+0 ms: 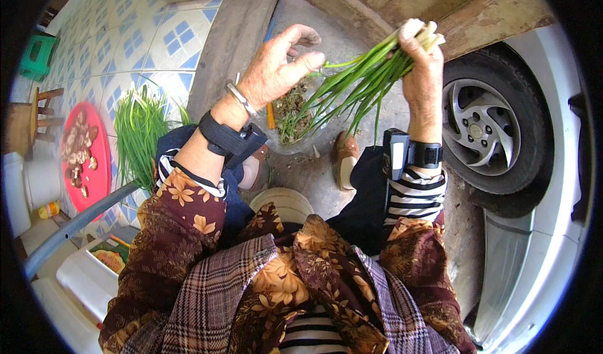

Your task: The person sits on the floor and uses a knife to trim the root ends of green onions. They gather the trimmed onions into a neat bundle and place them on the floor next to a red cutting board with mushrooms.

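My right hand (421, 60) grips a bunch of green onions (372, 74) by its pale root ends, and the green leaves hang down towards the left. Near the tips of those leaves is my left hand (287, 64), its thumb and fingers apart and curved; a thin green stalk ends beside the thumb tip, and whether they touch I cannot tell. A larger pile of long green leaves (139, 128) lies left of my left forearm. On the ground between my feet and the wooden beam is a heap of dry plant scraps (292, 114).
A red tray (101, 175) with brown root-like pieces rests on blue-and-white tiles at the left. A car wheel (480, 123) stands close by my right arm. A whitish bucket (282, 201) is between my legs. A metal tube (80, 229) and a green stool (40, 57) are at the left.
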Action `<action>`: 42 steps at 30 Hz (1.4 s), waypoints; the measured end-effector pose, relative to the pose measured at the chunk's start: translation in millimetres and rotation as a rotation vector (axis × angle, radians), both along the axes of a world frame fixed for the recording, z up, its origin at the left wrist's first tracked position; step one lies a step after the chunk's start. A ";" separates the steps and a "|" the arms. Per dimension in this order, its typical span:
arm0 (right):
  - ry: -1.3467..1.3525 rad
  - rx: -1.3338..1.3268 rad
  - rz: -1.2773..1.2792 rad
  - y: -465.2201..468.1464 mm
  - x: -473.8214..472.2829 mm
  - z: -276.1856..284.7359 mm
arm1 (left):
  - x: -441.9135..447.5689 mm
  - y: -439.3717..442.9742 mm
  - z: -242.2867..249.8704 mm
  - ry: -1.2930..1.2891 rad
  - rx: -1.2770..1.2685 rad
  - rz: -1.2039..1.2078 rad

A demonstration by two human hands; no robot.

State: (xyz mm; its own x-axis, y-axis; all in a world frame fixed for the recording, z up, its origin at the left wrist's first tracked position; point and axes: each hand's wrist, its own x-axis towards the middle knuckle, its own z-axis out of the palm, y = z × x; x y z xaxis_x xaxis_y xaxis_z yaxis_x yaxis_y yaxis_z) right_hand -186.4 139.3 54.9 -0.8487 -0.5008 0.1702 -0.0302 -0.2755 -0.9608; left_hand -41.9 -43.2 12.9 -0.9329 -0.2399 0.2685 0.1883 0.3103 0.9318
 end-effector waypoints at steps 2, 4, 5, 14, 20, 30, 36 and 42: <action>0.052 0.091 0.066 -7.7 9.4 -3.4 | -1.5 11.0 2.5 0.053 -0.034 -0.013; 0.012 0.186 0.142 -18.4 22.5 -9.1 | -3.9 25.4 2.6 -0.014 -0.002 -0.066; -0.036 0.199 0.196 -19.8 27.7 -10.6 | -5.7 33.8 1.9 -0.040 -0.018 -0.081; -0.143 0.121 0.275 -32.2 54.0 -19.7 | -13.1 49.0 -16.4 -0.065 0.405 -0.195; 0.013 0.220 0.269 -32.2 51.9 -25.9 | -12.8 51.7 -17.2 -0.015 0.377 -0.239; 0.296 0.269 0.095 -31.9 43.2 -15.5 | -4.6 46.3 -3.4 -0.284 0.358 -0.152; 0.301 0.258 0.213 -27.9 36.8 -14.3 | 1.2 44.7 5.1 -0.415 0.462 -0.269; 0.351 0.281 0.245 -28.4 31.2 -17.3 | 5.2 46.5 8.5 -0.432 0.454 -0.308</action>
